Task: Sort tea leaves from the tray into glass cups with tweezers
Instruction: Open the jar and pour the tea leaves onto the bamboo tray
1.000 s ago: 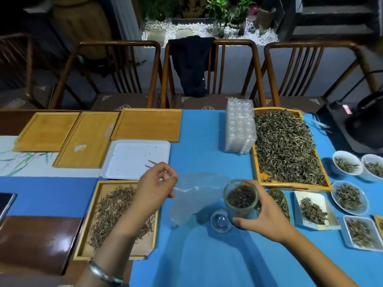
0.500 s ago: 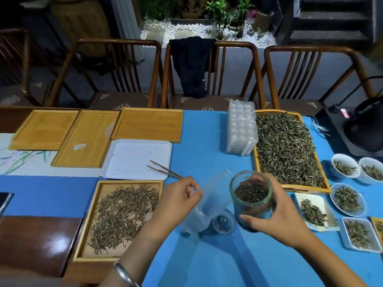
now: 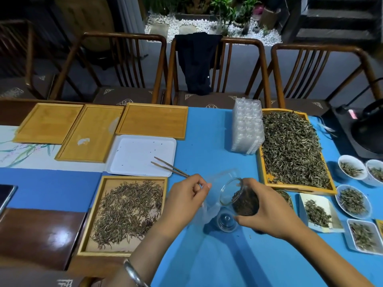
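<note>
Two hands were engaged: the right hand [image 3: 269,212] gripped a glass cup [image 3: 240,198] of dark leaves, tilted toward a clear plastic bag [image 3: 209,208] pinched by the left hand [image 3: 184,200]. Emptying the cup appeared underway. Tweezers [image 3: 169,166] lay idle beside the leaf tray [image 3: 91,222]; retrieving them likely follows.

Light: dim room, overhead light on the blue cloth-covered surface [image 3: 207,133].
Glare: white spot on the glossy brown wooden panel [image 3: 41,235].
Shadows: soft, beneath the forearms.
Distortion: wide-angle bowing at edges.
Background: dark, murky.
</note>
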Tool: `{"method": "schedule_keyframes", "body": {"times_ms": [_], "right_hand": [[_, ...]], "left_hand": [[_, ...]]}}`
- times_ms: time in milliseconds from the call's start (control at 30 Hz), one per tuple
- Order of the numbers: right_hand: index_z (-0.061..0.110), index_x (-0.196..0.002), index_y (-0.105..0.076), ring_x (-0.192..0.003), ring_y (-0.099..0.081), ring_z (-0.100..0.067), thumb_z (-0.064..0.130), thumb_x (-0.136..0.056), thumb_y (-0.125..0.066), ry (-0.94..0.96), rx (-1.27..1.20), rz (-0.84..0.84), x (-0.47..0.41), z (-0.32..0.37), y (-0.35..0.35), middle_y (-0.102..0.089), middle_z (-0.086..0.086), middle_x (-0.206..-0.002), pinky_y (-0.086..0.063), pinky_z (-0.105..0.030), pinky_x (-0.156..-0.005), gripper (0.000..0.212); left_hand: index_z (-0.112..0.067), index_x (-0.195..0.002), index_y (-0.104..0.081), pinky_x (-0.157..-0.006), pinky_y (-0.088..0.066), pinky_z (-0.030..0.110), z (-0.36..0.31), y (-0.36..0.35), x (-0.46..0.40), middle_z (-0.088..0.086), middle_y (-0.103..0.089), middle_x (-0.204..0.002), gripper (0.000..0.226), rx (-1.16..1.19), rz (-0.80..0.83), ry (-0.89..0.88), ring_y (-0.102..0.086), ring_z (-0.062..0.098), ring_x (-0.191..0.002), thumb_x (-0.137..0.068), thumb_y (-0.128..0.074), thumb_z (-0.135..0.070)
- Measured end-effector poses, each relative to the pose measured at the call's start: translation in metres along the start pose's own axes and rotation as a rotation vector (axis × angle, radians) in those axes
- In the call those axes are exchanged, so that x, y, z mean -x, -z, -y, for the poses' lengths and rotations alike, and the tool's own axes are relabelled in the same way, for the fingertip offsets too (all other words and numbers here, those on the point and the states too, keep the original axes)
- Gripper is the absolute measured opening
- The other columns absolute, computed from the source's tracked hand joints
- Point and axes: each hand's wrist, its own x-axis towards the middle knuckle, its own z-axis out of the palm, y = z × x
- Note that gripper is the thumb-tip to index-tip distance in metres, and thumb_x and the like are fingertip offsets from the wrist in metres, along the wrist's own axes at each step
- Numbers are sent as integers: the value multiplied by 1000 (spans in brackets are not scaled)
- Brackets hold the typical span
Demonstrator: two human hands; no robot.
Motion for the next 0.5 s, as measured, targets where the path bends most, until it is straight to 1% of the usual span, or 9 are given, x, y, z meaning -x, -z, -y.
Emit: {"method": "schedule_keyframes", "body": {"times_ms": [33,67,133,200,267,367,433,500], "right_hand": [[40,-116,-42,-56,-46,11,55,-56,-73,-4,31,9,0,0,0,-57,15,-86,-38,-18,-49,69],[40,-115,-42,-58,-47,10,56,-55,-71,-8,59,13,0,0,0,-57,14,-85,-41,-20,-50,69],[40,-114,-42,-67,-55,1,57,-53,-70,-22,93,18,-1,1,0,-59,13,-86,-49,-27,-56,70],[40,-112,-41,-72,-57,-5,59,-51,-69,-30,118,25,-2,3,1,-60,12,-86,-52,-32,-61,70],[39,-109,-41,-70,-56,-5,61,-50,-68,-33,134,30,-4,6,1,-58,14,-81,-51,-33,-60,69],[39,-104,-42,-64,-55,-3,62,-49,-67,-28,155,21,-8,11,3,-56,14,-73,-50,-31,-54,64],[38,-103,-42,-65,-54,-3,63,-50,-65,-14,203,20,-8,15,4,-55,14,-74,-48,-29,-53,63],[38,-104,-41,-65,-54,-4,63,-49,-66,-18,194,11,-7,19,5,-56,15,-76,-48,-29,-54,65]], "left_hand": [[-19,-76,-60,-55,-41,33,0,-1,0,-9,-51,-52,20,1,-1,-4,-56,16,-52,-92,-65,-30],[-19,-76,-61,-54,-40,33,0,-1,1,-8,-49,-52,19,-5,0,-12,-53,14,-50,-92,-65,-29],[-20,-77,-60,-53,-38,33,0,-1,2,-6,-47,-52,19,-29,14,-33,-45,9,-48,-92,-65,-30],[-22,-77,-59,-54,-39,34,-1,-1,3,-7,-46,-51,18,-59,31,-54,-43,9,-49,-92,-65,-31],[-24,-79,-59,-56,-42,36,-2,-2,3,-7,-47,-52,16,-87,50,-69,-43,9,-50,-93,-64,-32],[-22,-81,-60,-57,-43,36,-4,-2,4,-7,-47,-53,16,-82,59,-79,-43,9,-50,-93,-63,-33],[-21,-82,-61,-57,-44,37,-4,-2,4,-7,-47,-53,17,-86,58,-80,-43,9,-50,-94,-62,-34],[-20,-84,-62,-58,-45,38,-5,-2,4,-6,-47,-53,17,-92,59,-80,-44,9,-50,-94,-61,-34]]}}
